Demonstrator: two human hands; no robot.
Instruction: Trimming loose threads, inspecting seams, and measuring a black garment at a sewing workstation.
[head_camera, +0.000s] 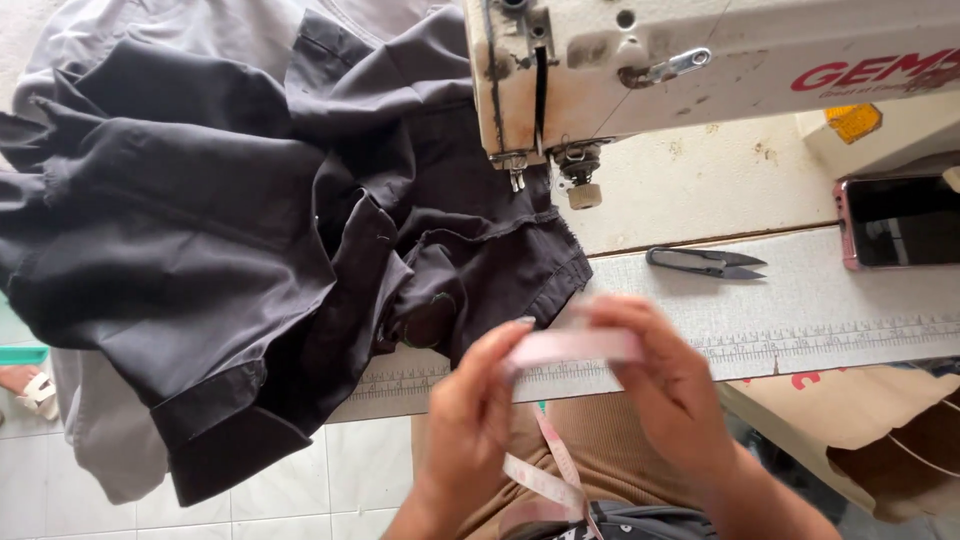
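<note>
The hands (480, 400) (665, 385) are motion-blurred, hiding the tape's (575, 347) marks. The machine (720, 60) and phone (900, 220) run off the right edge. The garment (200, 230) covers the table's left part.

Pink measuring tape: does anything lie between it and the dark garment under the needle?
Nothing visible does. Both hands hold the pink measuring tape taut just off the dark fabric garment; only bare table edge lies between. The black thread snips sit off to the right.

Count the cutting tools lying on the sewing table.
1: black thread snips lie on the table's ruler strip, right of the sewing machine. The dark garment may hide others.
</note>
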